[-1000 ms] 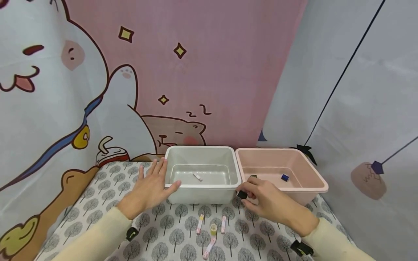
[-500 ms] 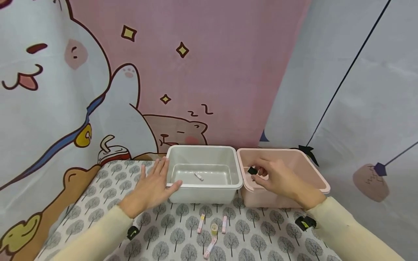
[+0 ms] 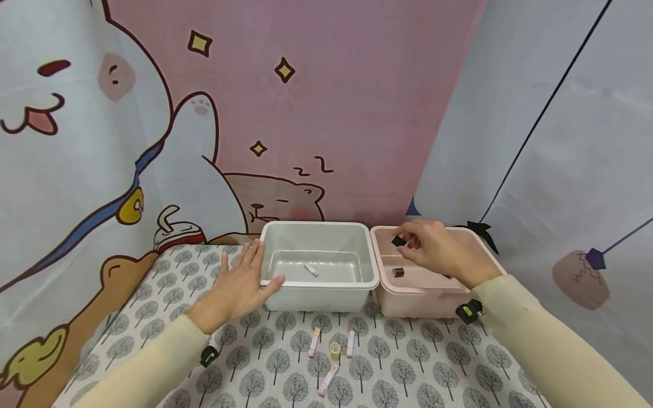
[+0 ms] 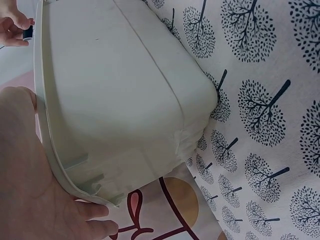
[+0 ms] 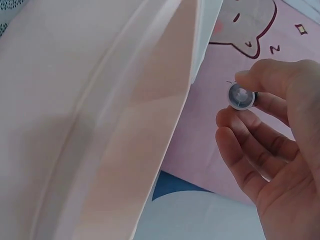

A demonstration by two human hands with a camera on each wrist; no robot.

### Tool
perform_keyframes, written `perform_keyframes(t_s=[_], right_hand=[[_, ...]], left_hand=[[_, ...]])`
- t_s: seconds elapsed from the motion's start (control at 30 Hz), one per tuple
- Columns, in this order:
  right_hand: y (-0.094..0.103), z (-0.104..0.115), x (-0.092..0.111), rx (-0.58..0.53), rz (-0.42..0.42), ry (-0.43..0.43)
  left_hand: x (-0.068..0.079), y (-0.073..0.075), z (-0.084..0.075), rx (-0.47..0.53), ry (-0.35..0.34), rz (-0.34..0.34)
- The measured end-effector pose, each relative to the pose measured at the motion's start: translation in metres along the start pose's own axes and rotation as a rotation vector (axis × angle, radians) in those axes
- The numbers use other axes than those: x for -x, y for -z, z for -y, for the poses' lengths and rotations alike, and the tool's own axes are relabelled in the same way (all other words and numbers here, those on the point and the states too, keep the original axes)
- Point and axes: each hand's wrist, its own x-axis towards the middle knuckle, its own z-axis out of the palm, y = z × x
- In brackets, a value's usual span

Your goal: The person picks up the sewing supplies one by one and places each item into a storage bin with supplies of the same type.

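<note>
My right hand pinches a small black thread spool between thumb and fingers, above the pink bin. The right wrist view shows the round, clear-looking end of that spool. Below it, a dark spool lies inside the pink bin; part of another dark item peeks out beneath my palm. My left hand rests with spread, straight fingers against the left rim of the white bin. A small whitish stick lies on that bin's floor.
On the tree-print cloth lie a yellowish spool and three pink-and-white sticks, among them one slanted stick at the front. The two bins stand side by side, close to a cartoon-print curtain.
My right hand has carried the black spool from in front of the bins up and over the pink bin, toward its back. The left hand stays at the white bin's rim.
</note>
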Motion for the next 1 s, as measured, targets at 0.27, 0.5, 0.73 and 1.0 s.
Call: perform_keyframes(t_s=[0.27, 0.5, 0.73, 1.0], right_hand=[[-0.009, -0.019, -0.016, -0.003, 0.059, -0.054], [-0.008, -0.026, -0.029, -0.001, 0.109, -0.085], [-0.011, -0.032, -0.038, -0.003, 0.136, -0.108], [-0.020, -0.037, -0.041, 0.009, 0.134, -0.116]], left_hand=[[-0.001, -0.001, 0.001, 0.002, -0.003, -0.010], [0.000, -0.002, 0.000, 0.001, 0.005, -0.006], [-0.002, -0.001, 0.001, 0.005, 0.009, -0.003], [-0.002, -0.004, 0.002, 0.010, 0.012, 0.000]])
